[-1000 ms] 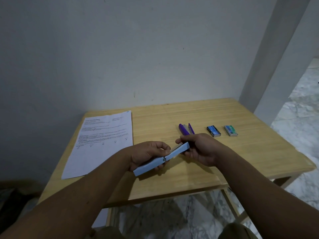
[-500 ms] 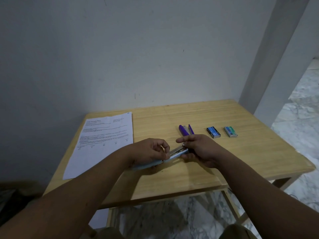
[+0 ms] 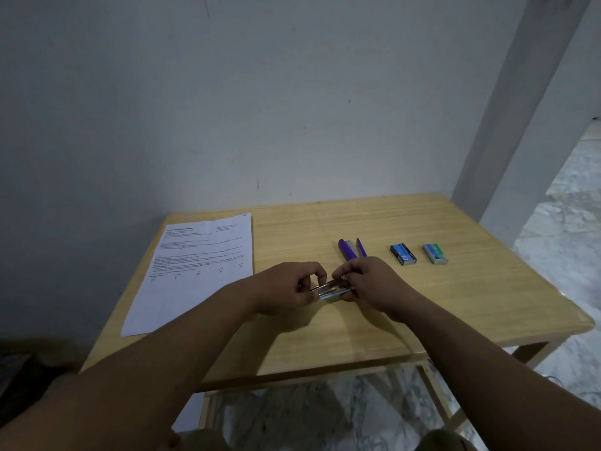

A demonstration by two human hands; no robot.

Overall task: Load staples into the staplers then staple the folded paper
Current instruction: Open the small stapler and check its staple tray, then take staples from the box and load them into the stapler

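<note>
Light-blue plastic stapler [image 3: 328, 290], swung out flat a second ago, now folded nearly closed. Left hand [image 3: 286, 289] and right hand [image 3: 367, 284] both grip it, low over the wooden tabletop [image 3: 455, 288], just in front of the purple stapler [image 3: 346, 249]. Magazine likely closing; printed paper sheet [image 3: 195, 268] unstapled.

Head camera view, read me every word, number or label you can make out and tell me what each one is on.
"10": on the top of the blue staple box, in white.
Green staple box: it bears a printed label, too blurred to read.
Paper sheet: printed lines and a bold heading, all too small to read.
Purple stapler and the stapler held in both hands: no text visible.
</note>
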